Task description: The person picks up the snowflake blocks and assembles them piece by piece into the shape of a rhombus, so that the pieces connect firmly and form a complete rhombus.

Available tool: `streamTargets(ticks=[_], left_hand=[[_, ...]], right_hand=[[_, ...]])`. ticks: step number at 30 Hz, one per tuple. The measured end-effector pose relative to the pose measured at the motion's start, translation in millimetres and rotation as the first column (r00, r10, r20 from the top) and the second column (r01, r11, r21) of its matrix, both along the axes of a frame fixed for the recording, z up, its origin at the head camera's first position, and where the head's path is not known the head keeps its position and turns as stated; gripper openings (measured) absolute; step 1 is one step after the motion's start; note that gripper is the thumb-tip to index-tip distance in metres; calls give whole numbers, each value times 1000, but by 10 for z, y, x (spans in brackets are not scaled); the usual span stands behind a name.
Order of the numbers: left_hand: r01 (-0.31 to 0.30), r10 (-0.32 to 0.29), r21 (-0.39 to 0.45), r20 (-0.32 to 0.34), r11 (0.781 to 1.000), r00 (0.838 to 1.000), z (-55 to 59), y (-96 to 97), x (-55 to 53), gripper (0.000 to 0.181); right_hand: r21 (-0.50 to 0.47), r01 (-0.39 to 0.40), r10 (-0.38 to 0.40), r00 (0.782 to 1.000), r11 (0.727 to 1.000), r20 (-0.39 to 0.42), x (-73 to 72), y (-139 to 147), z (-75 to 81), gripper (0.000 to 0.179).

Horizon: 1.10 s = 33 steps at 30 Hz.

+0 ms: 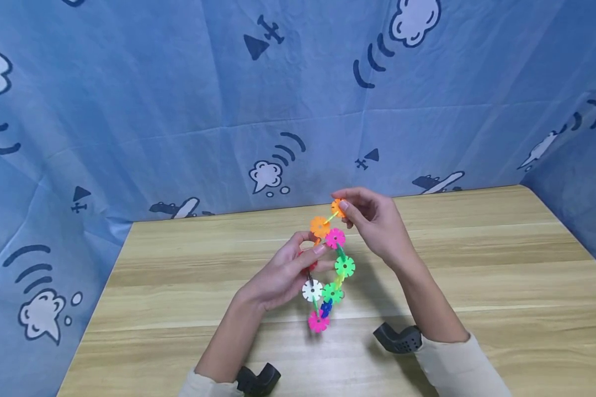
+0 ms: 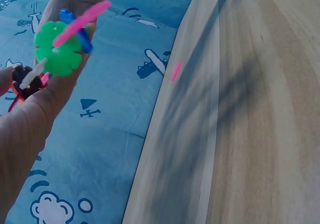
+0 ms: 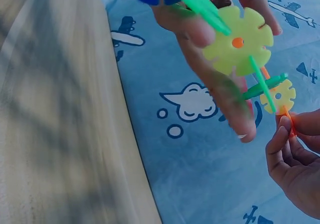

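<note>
A chain of toothed plastic snowflake discs hangs in a loop between my hands, above the table. My left hand (image 1: 280, 275) grips it on the left side around a red disc (image 1: 308, 261), which the fingers partly hide. At the upper end, thumb and fingers of my right hand (image 1: 374, 218) pinch an orange disc (image 1: 338, 208). A thin yellow-green disc (image 1: 331, 216) joins that one to another orange disc (image 1: 320, 226). Pink (image 1: 335, 238), green (image 1: 345, 266), white (image 1: 312, 290) and blue (image 1: 326, 309) discs follow around the loop. A pink disc (image 1: 318, 322) hangs lowest.
Below the hands lies a wood-grain table (image 1: 179, 286). A blue printed cloth (image 1: 179, 110) rises behind its far edge and along the sides. Black wrist mounts (image 1: 398, 338) stick out from both sleeves. In the left wrist view, a small pink streak (image 2: 176, 71) shows against the tabletop.
</note>
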<state>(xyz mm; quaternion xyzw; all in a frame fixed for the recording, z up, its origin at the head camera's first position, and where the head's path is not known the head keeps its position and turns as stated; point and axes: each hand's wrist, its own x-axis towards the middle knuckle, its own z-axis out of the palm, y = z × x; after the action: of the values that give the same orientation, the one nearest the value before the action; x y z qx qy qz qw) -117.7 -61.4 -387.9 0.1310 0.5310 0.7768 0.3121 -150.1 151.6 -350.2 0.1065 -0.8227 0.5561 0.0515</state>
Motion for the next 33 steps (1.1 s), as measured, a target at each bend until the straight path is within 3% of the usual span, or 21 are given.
streamTargets(ticks=[3,8,14,23,33], left_hand=[[-41,41,4,-23,999,999,-17,-1,7,29],[-85,86,11,-74,996,994,-43,-1,1,53],[-122,123,30,-51,992,991,-26,27,-6,42],[-120,116,-22,-114,993,987,-31,51,1,50],[-116,116,7,-125,993,985,-37,53,30,56]], right_hand=[[11,10,-10,1000,1000,-27,12,10,13,22],[21,25,-24,998,999,-64,24,28,35,21],[22,28,-26,994,999,-105,28,32,48,20],[6,7,-6,994,1000,-112,44,-19,44,25],[-73,2,-8,996,997,-84,50,-80,0,28]])
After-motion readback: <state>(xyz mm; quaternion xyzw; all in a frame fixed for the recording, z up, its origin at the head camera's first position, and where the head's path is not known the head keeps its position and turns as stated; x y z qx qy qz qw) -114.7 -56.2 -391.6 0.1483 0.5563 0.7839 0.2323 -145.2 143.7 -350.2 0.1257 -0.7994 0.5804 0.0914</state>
